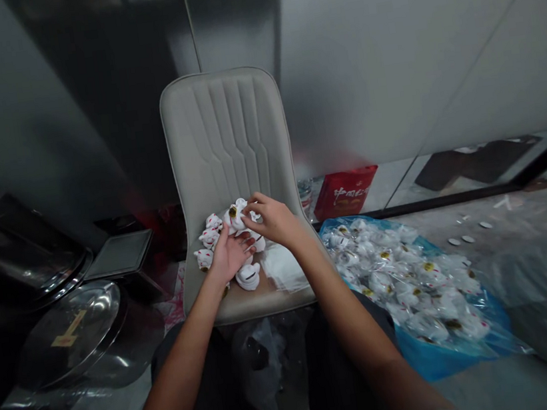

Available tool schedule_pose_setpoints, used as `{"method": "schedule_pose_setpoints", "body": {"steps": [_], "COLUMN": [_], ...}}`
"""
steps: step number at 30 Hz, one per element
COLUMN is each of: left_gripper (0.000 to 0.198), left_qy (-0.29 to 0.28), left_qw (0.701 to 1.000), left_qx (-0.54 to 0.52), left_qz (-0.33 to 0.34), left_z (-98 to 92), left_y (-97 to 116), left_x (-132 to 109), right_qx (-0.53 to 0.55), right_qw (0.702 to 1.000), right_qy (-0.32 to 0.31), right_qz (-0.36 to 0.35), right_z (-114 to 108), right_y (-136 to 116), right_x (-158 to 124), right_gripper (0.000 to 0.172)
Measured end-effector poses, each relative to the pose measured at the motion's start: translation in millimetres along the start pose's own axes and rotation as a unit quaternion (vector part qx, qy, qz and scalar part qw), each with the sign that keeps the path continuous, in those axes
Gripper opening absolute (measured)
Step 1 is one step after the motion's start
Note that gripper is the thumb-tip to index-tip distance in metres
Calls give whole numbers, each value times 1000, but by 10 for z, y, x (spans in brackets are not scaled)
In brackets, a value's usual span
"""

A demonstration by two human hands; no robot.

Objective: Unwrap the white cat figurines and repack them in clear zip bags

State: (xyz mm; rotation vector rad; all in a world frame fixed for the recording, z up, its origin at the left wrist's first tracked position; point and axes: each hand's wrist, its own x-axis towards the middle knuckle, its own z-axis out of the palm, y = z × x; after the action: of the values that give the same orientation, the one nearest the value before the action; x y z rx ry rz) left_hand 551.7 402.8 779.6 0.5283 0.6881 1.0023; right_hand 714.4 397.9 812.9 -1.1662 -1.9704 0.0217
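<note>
A small white cat figurine (235, 217) with red and gold marks is above the seat of a beige padded chair (226, 130). My right hand (275, 218) has its fingertips closed on the figurine's right side. Just below it, my left hand (228, 256) is turned palm up with its fingers spread, its thumb close to the figurine. More white figurines crowd the seat to the left of and under my hands; one figurine (248, 276) with a dark slot lies near the front. A stack of clear plastic bags (284, 267) rests on the seat's right side.
On the floor to the right, a blue plastic sheet (496, 327) bears many bagged white figurines (414, 280). Behind it stands a red bag (346, 192) against the wall. At the left are a round shiny lid (85, 324) and a dark box-like object (121, 252).
</note>
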Motion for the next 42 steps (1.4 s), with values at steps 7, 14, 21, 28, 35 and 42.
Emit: {"method": "schedule_pose_setpoints", "body": {"steps": [7,14,21,28,35,42], "left_gripper": [42,35,31,37,38,38], "left_qy": [0,22,24,29,24,23], "left_qw": [1000,997,990,989,988,981], "left_qx": [6,44,73,77,82,103], "left_qz": [19,65,116,120,126,161], "left_z": [0,-32,-85,-77,-97,-116], "left_y": [-19,-45,-111,-175,-196,-205], "left_x": [19,70,125,149,163,172], "right_qx": [130,255,252,235,241,275], "right_qw": [991,964,964,968,966,957], "right_qy": [24,73,85,88,90,87], "right_qz": [2,16,22,25,24,33], "right_z": [194,542,683,717,726,730], "right_y": [140,293,351,357,362,356], "right_x": [-9,-30,-53,-62,-60,-69], "right_gripper": [16,15,13,13,12,12]}}
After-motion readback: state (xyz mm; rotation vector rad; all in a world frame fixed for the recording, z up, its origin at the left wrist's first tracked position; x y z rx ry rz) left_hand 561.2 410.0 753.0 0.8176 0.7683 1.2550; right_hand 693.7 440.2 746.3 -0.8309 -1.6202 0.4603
